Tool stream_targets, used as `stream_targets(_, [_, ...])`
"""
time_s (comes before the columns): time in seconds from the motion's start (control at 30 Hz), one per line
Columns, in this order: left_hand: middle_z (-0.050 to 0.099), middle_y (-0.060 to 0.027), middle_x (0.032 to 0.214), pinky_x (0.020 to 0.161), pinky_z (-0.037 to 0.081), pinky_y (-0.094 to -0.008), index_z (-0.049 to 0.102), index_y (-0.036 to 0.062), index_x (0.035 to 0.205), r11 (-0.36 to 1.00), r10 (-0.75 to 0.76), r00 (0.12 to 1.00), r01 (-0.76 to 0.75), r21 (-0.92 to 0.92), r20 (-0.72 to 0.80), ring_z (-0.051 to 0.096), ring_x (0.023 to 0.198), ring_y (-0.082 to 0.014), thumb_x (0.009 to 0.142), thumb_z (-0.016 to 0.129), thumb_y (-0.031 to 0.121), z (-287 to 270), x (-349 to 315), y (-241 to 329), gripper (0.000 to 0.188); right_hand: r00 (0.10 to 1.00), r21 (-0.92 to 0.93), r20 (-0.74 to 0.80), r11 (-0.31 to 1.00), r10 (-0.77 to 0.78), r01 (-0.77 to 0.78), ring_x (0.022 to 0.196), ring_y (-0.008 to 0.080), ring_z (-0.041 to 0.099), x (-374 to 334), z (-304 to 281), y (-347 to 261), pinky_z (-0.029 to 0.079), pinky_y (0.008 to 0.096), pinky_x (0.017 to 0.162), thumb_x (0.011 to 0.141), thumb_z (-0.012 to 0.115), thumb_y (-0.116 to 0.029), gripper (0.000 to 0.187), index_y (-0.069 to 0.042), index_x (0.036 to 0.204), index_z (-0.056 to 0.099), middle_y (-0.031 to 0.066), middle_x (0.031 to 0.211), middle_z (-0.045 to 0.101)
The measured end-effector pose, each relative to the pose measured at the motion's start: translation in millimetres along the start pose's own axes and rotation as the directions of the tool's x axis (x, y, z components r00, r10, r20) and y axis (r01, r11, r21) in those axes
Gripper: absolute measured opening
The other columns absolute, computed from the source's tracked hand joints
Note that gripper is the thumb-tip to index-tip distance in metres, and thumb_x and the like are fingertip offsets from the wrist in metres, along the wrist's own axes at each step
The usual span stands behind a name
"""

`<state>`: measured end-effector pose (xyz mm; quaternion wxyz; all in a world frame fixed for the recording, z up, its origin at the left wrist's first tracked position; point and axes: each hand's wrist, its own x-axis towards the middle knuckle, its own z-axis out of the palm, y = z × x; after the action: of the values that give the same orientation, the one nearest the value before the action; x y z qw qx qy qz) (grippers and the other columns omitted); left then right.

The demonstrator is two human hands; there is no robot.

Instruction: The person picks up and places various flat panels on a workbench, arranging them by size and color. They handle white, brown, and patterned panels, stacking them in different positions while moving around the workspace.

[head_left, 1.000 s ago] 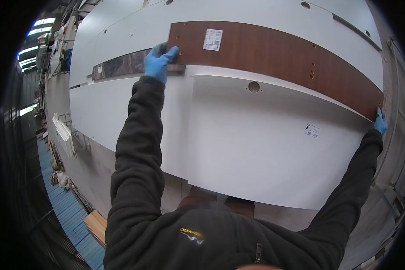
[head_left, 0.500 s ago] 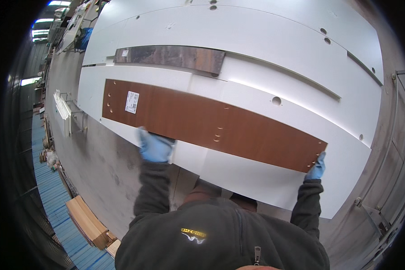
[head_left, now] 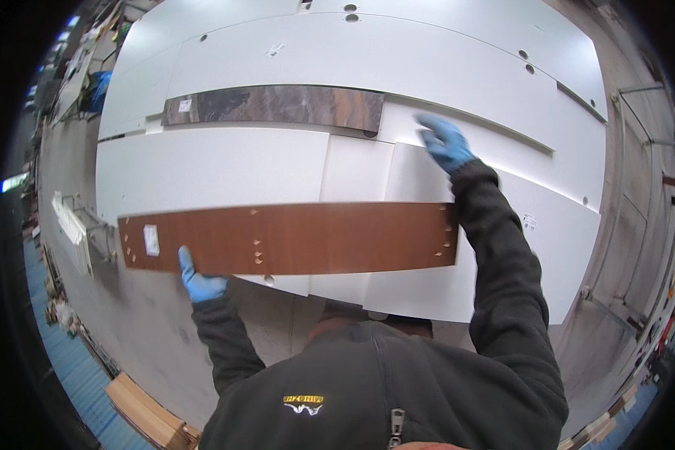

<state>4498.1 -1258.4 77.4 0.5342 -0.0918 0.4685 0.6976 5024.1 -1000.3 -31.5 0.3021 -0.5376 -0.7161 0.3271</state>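
Observation:
A long reddish-brown board with small holes and a white label lies across the near side of the white panels. My left hand, in a blue glove, grips its near edge toward the left end, thumb on top and the other fingers hidden below. My right hand, also gloved, is over the white panels with its fingers stretched out and holding nothing. It is to the right of a narrow dark panel with a marbled pattern, a short way from that panel's end.
Several large white panels with round holes spread beyond the boards. A rack of upright white panels stands on the floor at left. Wooden boards lie stacked at lower left. A metal frame stands at right.
The brown board has shifted left and turned more level. My left hand has taken its near edge; my right hand has let go of the right end and moved up over the white panels.

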Motion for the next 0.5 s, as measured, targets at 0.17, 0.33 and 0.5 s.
stream_targets(0.17, [0.055, -0.0105, 0.145, 0.111, 0.039, -0.0551, 0.052, 0.0089, 0.142, 0.987, 0.127, 0.99, -0.12, 0.11, -0.06, 0.052, 0.131, -0.0314, 0.094, 0.066, 0.044, -44, -3, 62, 0.061, 0.867, -0.51, 0.451, 0.736, -0.213, 0.445, 0.148, 0.0256, 0.032, 82, 87, -39, 0.02, 0.0429, 0.124, 0.095, 0.053, -0.05, 0.065, -0.012, 0.147, 0.046, 0.0117, 0.157, 0.04])
stream_targets(0.33, [0.055, -0.0109, 0.144, 0.108, 0.043, -0.0546, 0.053, 0.0085, 0.141, 0.979, 0.165, 0.972, -0.141, 0.148, -0.166, 0.054, 0.128, -0.0313, 0.093, 0.068, 0.044, -58, -7, 81, 0.061, 0.81, -0.589, 0.574, 0.628, -0.119, 0.509, 0.153, 0.0232, 0.02, 80, 107, -34, 0.011, 0.0416, 0.126, 0.097, 0.049, -0.055, 0.073, -0.01, 0.153, 0.037, 0.0085, 0.165, 0.026])
stream_targets(0.5, [0.057, -0.0108, 0.142, 0.107, 0.044, -0.0532, 0.056, 0.009, 0.137, 0.979, 0.178, 0.967, -0.156, 0.134, -0.181, 0.055, 0.127, -0.0305, 0.093, 0.069, 0.042, -47, -19, 73, 0.057, 0.795, -0.529, 0.547, 0.628, -0.261, 0.57, 0.152, 0.0242, 0.024, 78, 84, -20, 0.014, 0.043, 0.126, 0.094, 0.056, -0.051, 0.068, -0.007, 0.144, 0.047, 0.0107, 0.163, 0.03])
